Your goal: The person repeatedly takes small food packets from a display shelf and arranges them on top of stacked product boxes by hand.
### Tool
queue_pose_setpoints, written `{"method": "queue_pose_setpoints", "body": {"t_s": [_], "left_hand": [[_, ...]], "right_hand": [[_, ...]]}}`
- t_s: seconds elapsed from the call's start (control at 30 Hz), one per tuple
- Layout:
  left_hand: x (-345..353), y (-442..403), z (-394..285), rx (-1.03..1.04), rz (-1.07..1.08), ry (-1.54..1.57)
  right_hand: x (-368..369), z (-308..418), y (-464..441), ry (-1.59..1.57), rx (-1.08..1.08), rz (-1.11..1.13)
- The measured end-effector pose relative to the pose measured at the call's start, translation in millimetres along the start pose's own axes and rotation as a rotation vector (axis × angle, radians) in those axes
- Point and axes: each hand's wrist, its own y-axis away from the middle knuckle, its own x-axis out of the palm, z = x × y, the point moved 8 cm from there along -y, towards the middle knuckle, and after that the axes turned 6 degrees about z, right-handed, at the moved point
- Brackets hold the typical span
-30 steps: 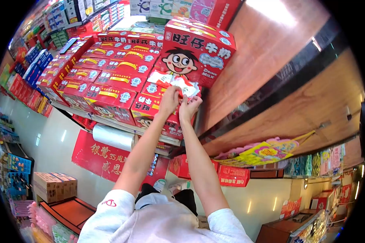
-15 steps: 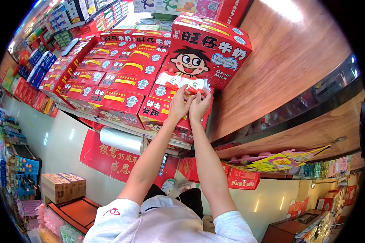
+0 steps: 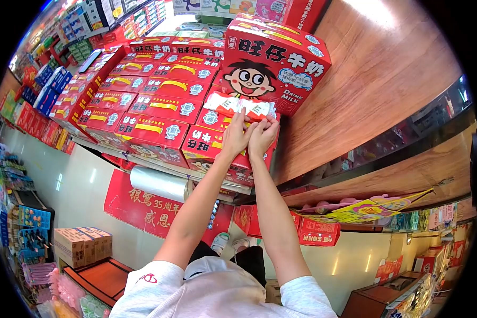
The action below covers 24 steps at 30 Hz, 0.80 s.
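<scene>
White-and-red snack packets (image 3: 225, 103) lie side by side on top of the front red milk boxes, at the foot of a large upright milk carton (image 3: 273, 66). My left hand (image 3: 235, 135) is at their lower edge, its index finger stretched up over the wrapper and the other fingers curled. Close against it, my right hand (image 3: 263, 138) has its fingers closed on the lower right edge of a packet (image 3: 258, 108). The thumbs and part of the grip are hidden by my hands.
Stacked red milk boxes (image 3: 167, 108) spread to the left. A wood-grain panel (image 3: 350, 100) rises on the right. Below the stack is a clear plastic roll (image 3: 159, 183). A cardboard box (image 3: 83, 245) stands at lower left, and a yellow hanging item (image 3: 365, 212) at right.
My left index finger now reaches slightly higher and straighter over the packets. My right hand has shifted a little to the right. The packets stay in nearly the same place.
</scene>
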Motion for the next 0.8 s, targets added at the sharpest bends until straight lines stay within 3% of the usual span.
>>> {"method": "queue_pose_setpoints", "body": {"t_s": [0.33,0.43,0.63,0.67,0.7,0.8], "left_hand": [[3.2,0.3,-4.5,0.074,0.047,-0.031],[4.2,-0.8,-3.8,0.102,0.040,-0.022],[2.9,-0.7,-2.6,0.071,0.038,-0.020],[4.3,-0.8,-1.2,0.047,0.054,-0.024],[-1.6,0.7,-8.0,0.115,-0.052,-0.002],[-1.5,1.0,2.5,-0.055,-0.024,0.106]], "right_hand": [[-2.0,7.2,1.7,-0.033,0.100,0.054],[-2.2,21.2,-0.6,0.024,-0.059,0.051],[0.3,22.6,-0.1,0.005,-0.042,0.092],[1.0,19.1,0.7,-0.053,0.054,0.118],[1.2,21.3,0.5,-0.054,0.054,0.131],[3.5,14.2,2.6,-0.089,0.090,0.194]]}}
